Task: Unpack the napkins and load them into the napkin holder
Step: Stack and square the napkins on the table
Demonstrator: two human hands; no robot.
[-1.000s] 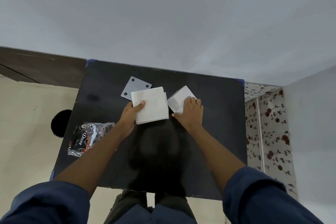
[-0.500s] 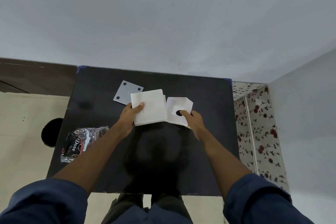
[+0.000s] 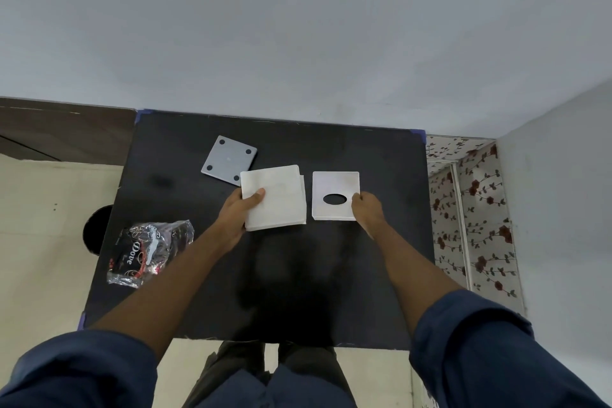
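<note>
A thick stack of white napkins (image 3: 278, 197) rests on the black table (image 3: 381, 258), and my left hand (image 3: 240, 210) grips its left edge with the thumb on top. To its right lies a white square holder piece (image 3: 335, 187) with an oval hole, flat side up. My right hand (image 3: 366, 209) pinches that piece at its right edge. A grey square plate (image 3: 228, 161) with dark round feet at its corners lies just behind the stack, partly hidden by it.
The crumpled clear and black napkin wrapper (image 3: 149, 250) lies at the table's left front. A pale floor runs to the left of the table. A flowered surface (image 3: 473, 209) stands beyond the right edge, and a grey wall lies behind.
My right hand has turned the white holder piece from a tilted box shape until its flat holed face points up, and has shifted to its right edge. The napkin stack has stayed in my left hand.
</note>
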